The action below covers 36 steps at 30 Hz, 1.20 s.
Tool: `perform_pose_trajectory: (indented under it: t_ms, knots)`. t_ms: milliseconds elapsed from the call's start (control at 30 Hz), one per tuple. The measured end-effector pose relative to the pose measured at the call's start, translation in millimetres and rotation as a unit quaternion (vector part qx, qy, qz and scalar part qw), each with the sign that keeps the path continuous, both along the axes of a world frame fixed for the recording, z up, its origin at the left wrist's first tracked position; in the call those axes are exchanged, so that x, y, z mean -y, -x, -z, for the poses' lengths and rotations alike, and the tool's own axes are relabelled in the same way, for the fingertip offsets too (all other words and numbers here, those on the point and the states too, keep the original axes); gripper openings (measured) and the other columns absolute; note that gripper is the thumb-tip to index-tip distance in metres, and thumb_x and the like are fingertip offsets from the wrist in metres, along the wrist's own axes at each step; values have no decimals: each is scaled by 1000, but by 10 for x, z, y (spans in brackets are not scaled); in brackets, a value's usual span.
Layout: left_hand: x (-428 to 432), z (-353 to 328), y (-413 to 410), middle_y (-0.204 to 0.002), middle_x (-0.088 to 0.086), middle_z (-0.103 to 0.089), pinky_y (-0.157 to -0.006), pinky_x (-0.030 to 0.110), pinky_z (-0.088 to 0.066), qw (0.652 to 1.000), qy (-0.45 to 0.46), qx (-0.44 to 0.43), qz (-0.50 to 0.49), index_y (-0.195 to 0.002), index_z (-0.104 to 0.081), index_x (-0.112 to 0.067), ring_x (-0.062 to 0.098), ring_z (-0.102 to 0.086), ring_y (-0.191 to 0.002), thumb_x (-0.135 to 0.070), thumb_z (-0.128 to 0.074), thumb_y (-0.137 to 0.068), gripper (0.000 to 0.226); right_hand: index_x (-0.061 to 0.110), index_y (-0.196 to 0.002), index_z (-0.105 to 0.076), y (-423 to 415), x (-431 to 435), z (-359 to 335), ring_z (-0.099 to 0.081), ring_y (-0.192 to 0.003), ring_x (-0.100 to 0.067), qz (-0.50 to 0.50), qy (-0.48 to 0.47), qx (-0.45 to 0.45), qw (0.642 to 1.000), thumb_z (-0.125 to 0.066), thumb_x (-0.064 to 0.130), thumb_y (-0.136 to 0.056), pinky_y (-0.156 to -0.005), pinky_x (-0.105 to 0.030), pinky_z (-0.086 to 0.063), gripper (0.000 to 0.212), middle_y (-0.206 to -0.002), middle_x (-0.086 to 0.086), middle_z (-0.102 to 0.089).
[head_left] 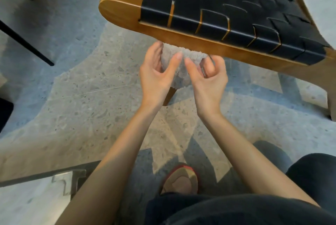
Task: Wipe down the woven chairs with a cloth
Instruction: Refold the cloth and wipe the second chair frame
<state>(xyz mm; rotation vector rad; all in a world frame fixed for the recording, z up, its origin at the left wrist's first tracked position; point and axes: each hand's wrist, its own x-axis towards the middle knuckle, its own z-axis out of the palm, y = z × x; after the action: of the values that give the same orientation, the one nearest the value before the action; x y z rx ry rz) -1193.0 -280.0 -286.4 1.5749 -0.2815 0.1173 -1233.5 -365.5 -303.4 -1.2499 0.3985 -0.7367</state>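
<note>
Fluffy white cloth (181,65) sits bunched between both hands, left hand (156,74) and right hand (209,77) each in a loose half-closed grip, just below the woven chair (236,15) front rail, which runs left-right.

Lying underfoot: a speckled terrazzo floor (87,115), pale beige in a broad curved band, grey-blue to either side. Slanting across the upper left: thin black furniture legs (25,43), tips resting on the floor. Running along the lower left: a dark metal rail (45,174) with a pale metal bracket (70,181) just beside it. Showing at bottom centre: a shoe (180,181), tan with red trim, standing on the floor, and dark trousers (236,210) filling the lower right corner.
</note>
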Motion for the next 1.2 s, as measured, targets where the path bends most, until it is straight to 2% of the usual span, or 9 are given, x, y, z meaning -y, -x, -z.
perform_pose_trajectory:
  t_ms: [100, 167, 300, 367, 500, 633, 800, 1067, 1200]
  knots:
    - [2, 90, -96, -110, 3, -69, -95, 31, -51, 1000, -11, -10, -7, -116, -63, -6, 15, -62, -111, -18, -69, -87, 33, 18, -64, -43, -68, 15, 2, -32, -58, -2, 8, 33, -14, 999, -69, 7, -86, -56, -17, -32, 36, -56, 14, -34]
    - [-11, 168, -143, -116, 17, -66, -99, 44, -49, 1000, -26, -2, -6, -121, -59, 4, 27, -60, -115, -23, -68, -87, 45, 10, -59, -43, -82, 10, 42, -27, -60, -12, 19, 64, -14, 998, -68, 12, -88, -54, -26, -26, 38, -57, -7, -30]
    - [-63, 418, -152, -118, 1, -67, -101, 39, -47, 1000, -15, -4, 6, -126, -60, -8, 14, -62, -114, -15, -65, -89, 39, -3, -94, -69, -80, 1, 277, -58, -77, -11, -22, 41, -12, 999, -67, 7, -89, -73, -26, -51, 12, -83, -18, -69]
    - [-116, 622, -153, -117, -2, -68, -100, 34, -48, 999, -25, -38, 4, -127, -60, -7, 11, -62, -112, -12, -65, -88, 40, 0, -115, -67, -85, -25, 480, -63, -88, -8, -51, 36, -53, 997, -67, 11, -89, -83, -24, -52, 28, -97, -13, -73]
    - [-312, 1150, -213, -110, -2, -69, -95, 26, -50, 991, -93, -98, -8, -130, -57, -5, 6, -63, -102, -10, -64, -89, 42, 8, -95, -66, -155, -138, 1017, -44, -66, 1, -98, -9, -136, 986, -68, 6, -87, -63, -13, -41, 8, -69, 10, -57]
    - [-487, 1618, -267, -90, -1, -69, -84, 29, -52, 975, -192, -111, 21, -128, -58, -8, 9, -63, -84, -17, -62, -91, 39, 7, -104, -65, -263, -242, 1316, -54, -66, 0, -129, -56, -204, 969, -66, -4, -85, -65, -13, -47, 22, -80, 0, -66]
    - [-531, 1830, -353, -83, 16, -67, -67, 17, -43, 947, -292, -132, 10, -120, -60, 1, 25, -62, -75, -12, -60, -92, 31, 11, -118, -62, -392, -281, 1479, -62, -97, -43, -191, -66, -284, 937, -62, -4, -87, -79, -35, -53, 35, -107, -30, -64]
    - [-458, 1658, -280, -62, -4, -51, -55, 17, -38, 960, -256, -107, -25, -119, -66, -15, 5, -38, -56, -3, -55, -87, 36, 21, -70, -55, -344, -213, 1357, -51, -47, 5, -168, -38, -279, 945, -58, -9, -88, -50, -11, -40, 35, -46, 20, -56]
    - [-276, 1390, -139, -74, -15, -54, -67, 15, -43, 978, -130, -131, -94, -124, -63, -16, 1, -44, -67, 0, -62, -85, 42, 12, -83, -65, -233, -177, 1085, -56, -59, 0, -133, -42, -217, 966, -56, -11, -88, -55, -14, -46, 25, -61, 13, -65]
